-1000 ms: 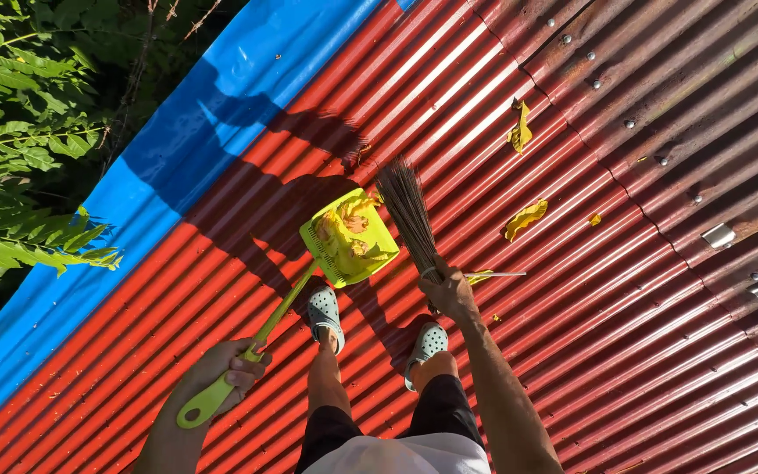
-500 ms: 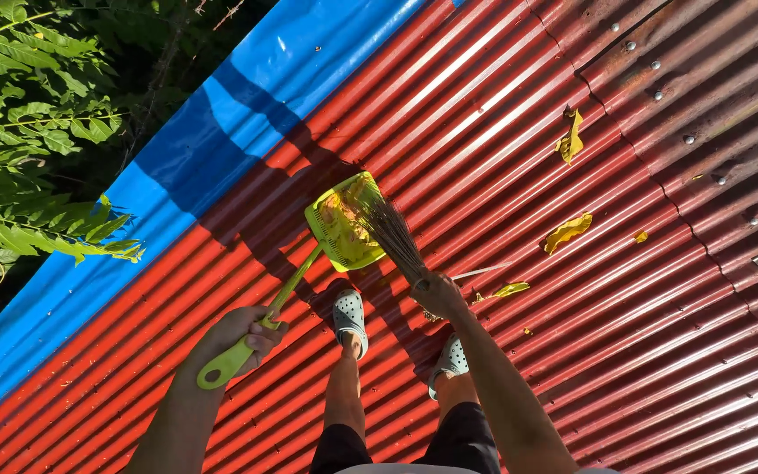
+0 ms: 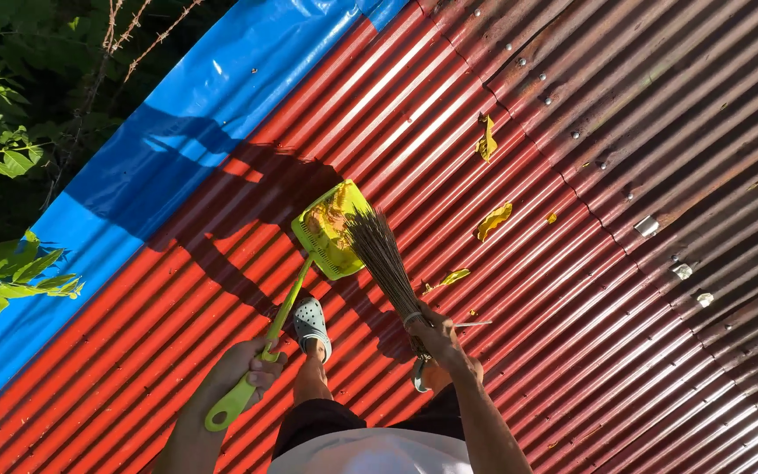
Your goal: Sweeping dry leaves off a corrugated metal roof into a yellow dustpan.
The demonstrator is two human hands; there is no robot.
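Since half a second ago the yellow-green dustpan [image 3: 333, 230] has slid a little further up the red corrugated roof [image 3: 519, 369], and the stick broom [image 3: 385, 260] now has its bristle tips inside the pan's mouth rather than beside it.

Fingers of the left hand [image 3: 252, 369] are wrapped fully round the pan's long green handle [image 3: 261, 351], low on its length, with the looped end poking out below the fist. From those fingers the handle runs up and to the right, and the pan sits at its far end, well ahead of the hand.

Right hand [image 3: 436, 341] is curled tight round the bound neck of the broom; the bristles fan up and to the left from the fingers, so both long axes converge at the pan. The right hand is the nearer of the two to the pan.

Yellow leaves [image 3: 494, 219] lie up and to the right of the right hand, apart from the broom. A smaller scrap just beyond the fingers is probably a leaf too. A pale clog [image 3: 311, 322] stands between the hands.
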